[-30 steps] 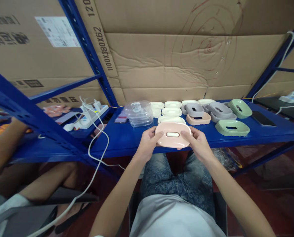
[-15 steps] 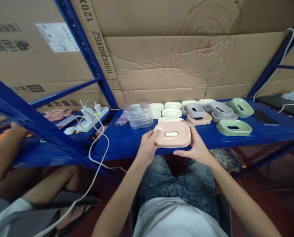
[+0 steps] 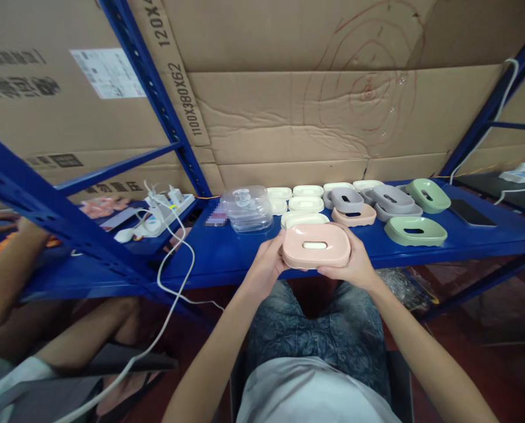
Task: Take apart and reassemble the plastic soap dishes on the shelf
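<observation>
A pink soap dish (image 3: pixel 315 245) with an oval slot in its top is held level above the front edge of the blue shelf (image 3: pixel 227 255). My left hand (image 3: pixel 266 267) grips its left end. My right hand (image 3: pixel 354 264) cups its right end and underside. Just behind it on the shelf lies a white oval tray (image 3: pixel 301 219). Further back stand more white trays (image 3: pixel 307 203), a grey dish on a pink one (image 3: pixel 349 207), grey dishes (image 3: pixel 393 200) and two green dishes (image 3: pixel 415 231).
A clear plastic lidded container (image 3: pixel 247 208) stands left of the trays. A power strip with white cables (image 3: pixel 163 211) lies on the left shelf. A black phone (image 3: pixel 471 212) rests at the right. Cardboard boxes (image 3: pixel 288 111) back the shelf. Another person's arm (image 3: pixel 0 276) is at the left.
The pink dish has shifted slightly right and turned flatter in my hands. My right hand has slid from the dish's top edge to under its right end.
</observation>
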Tool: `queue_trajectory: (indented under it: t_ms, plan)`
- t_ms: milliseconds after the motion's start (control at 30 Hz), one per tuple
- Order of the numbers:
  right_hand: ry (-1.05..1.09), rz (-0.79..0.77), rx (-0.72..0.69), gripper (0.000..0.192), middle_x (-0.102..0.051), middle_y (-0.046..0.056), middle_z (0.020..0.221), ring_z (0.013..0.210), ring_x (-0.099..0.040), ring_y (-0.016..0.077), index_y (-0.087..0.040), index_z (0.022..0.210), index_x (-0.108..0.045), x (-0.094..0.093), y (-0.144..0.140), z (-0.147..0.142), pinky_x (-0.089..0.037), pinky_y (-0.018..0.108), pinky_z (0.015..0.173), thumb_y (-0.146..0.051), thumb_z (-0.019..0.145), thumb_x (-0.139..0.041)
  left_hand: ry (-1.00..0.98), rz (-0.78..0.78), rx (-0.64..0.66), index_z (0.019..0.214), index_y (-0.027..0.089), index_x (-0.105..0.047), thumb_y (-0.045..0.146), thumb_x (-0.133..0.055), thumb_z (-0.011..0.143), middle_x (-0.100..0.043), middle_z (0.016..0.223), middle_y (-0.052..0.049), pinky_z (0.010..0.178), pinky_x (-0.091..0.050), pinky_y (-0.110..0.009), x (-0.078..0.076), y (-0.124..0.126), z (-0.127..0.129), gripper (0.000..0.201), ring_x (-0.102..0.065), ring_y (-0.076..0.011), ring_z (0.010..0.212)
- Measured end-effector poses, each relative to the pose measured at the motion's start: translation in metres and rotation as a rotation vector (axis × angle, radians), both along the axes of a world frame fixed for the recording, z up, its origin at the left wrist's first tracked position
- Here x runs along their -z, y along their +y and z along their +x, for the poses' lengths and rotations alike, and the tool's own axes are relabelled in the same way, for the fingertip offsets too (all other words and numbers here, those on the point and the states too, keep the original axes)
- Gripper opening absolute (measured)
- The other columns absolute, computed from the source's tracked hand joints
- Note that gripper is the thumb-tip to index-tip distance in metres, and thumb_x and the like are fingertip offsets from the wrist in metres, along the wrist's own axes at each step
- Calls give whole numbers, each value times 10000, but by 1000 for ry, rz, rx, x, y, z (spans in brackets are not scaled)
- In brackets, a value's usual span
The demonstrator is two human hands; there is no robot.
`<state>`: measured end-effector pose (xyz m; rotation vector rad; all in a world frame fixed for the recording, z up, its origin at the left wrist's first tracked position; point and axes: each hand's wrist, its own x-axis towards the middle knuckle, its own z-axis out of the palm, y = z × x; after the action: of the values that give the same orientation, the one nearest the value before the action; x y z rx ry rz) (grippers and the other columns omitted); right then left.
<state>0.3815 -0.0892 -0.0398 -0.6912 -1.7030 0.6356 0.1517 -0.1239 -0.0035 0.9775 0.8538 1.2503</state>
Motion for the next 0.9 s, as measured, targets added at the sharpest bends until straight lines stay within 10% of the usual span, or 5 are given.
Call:
queue_trajectory:
  t_ms: [133,233,333,500,900]
  plan:
    - [78,-37,39,942,-763,169,1379,1273,-735,357,-194,1398,-657,-1,6,11,-602,504,1124,-586,627,-1033,413,384,-444,1159,156,-813,721,-720,944,-810,947,-151,688,-619,-410,-22,9,-37,612,-747,-281,772]
    - [108,-66,78,952,-746,183,1436,1336,-713,374,-183,1411,-665,-4,10,20,-566,537,1181,-557,622,-1044,819,752,-715,1222,222,-798,488,-838,886,-788,1221,-113,1129,-524,-500,-53,35,-81,431,-707,-338,1171]
    - [126,-80,71,934,-746,187,1446,1347,-711,373,-174,1422,-668,-7,11,24,-562,542,1190,-510,637,-1047,1118,869,-573,1294,249,-772,488,-915,752,-721,1425,-126,1294,-335,-590,-77,75,-121,609,-551,-421,1423]
    - [129,-65,74,943,-763,174,1411,1298,-735,359,-181,1424,-658,-9,9,23,-600,524,1142,-487,625,-1056,1149,559,-245,1332,234,-775,538,-1020,530,-710,1457,-187,1275,-324,-653,-82,125,-149,891,-541,-487,1459]
    - [116,-51,94,917,-754,168,1394,1285,-725,351,-189,1391,-666,-8,9,20,-588,494,1142,-505,622,-1054,1198,658,-192,1450,255,-695,680,-863,775,-665,1578,-116,1299,-398,-557,-80,126,-158,816,-606,-357,1467]
